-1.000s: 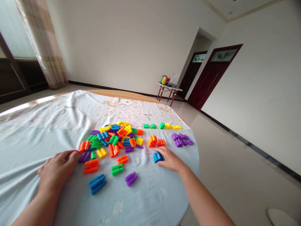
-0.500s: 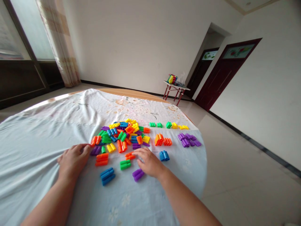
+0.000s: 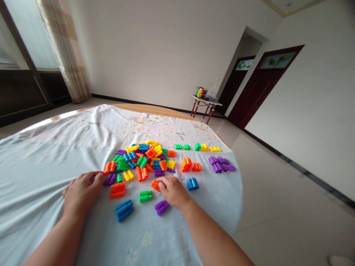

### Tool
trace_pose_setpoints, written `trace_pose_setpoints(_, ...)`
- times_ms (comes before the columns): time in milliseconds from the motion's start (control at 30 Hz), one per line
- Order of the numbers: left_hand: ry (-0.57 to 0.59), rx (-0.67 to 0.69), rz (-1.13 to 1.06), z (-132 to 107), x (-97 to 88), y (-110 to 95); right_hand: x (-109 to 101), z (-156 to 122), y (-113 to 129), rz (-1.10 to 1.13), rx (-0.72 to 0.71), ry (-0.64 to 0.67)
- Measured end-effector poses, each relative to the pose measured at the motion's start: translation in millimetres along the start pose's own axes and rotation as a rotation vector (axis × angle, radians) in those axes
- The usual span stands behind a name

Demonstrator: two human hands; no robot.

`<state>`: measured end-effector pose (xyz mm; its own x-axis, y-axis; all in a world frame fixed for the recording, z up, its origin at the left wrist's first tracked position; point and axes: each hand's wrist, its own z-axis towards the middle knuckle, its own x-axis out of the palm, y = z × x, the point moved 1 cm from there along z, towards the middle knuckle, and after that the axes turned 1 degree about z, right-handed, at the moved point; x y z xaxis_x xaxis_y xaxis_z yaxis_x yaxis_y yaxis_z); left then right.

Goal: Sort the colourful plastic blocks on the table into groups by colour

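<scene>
My right hand [image 3: 172, 189] pinches an orange plastic tube block [image 3: 155, 185] between thumb and fingertips, partly hiding it. Just left of it lies a green block [image 3: 145, 196], and below my wrist a purple block [image 3: 162, 207]. My left hand [image 3: 83, 190] rests on the cloth with its fingers loosely stretched, holding nothing. Its fingertips are beside an orange block [image 3: 110, 167] and a purple one [image 3: 110, 179] at the edge of the mixed pile [image 3: 142, 161]. Another orange block [image 3: 117, 190] and a blue block [image 3: 124, 210] lie between my hands.
Sorted groups lie to the right: orange blocks [image 3: 190, 166], purple blocks [image 3: 222, 164], a blue block [image 3: 192, 183], green blocks [image 3: 182, 147] and yellow blocks [image 3: 215, 149]. A wrinkled tablecloth [image 3: 41, 166] covers the round table. A small side table [image 3: 206, 100] stands by the far wall.
My right hand has closed on the orange block, which is now turned and shifted slightly. My left hand stays by the pile. The whole view has shifted a little.
</scene>
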<state>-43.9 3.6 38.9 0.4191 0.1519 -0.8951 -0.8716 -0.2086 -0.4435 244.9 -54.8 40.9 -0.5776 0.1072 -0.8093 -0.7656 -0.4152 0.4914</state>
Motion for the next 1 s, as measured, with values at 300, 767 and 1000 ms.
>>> trace_pose_setpoints(300, 0.031, -0.028, 0.026, 6.0, 2.1, 1.0, 0.7, 0.5, -6.8, 0.006, -0.075, -0.032)
trace_pose_setpoints(767, 0.019, -0.025, 0.031, 1.9, 0.9, -0.2, -1.7, -2.9, -10.9, 0.103, -0.055, 0.027)
trace_pose_setpoints(1000, -0.002, -0.004, 0.079, 8.6, 7.0, 9.4, -1.9, -0.5, -8.5, 0.123, -0.045, 0.062)
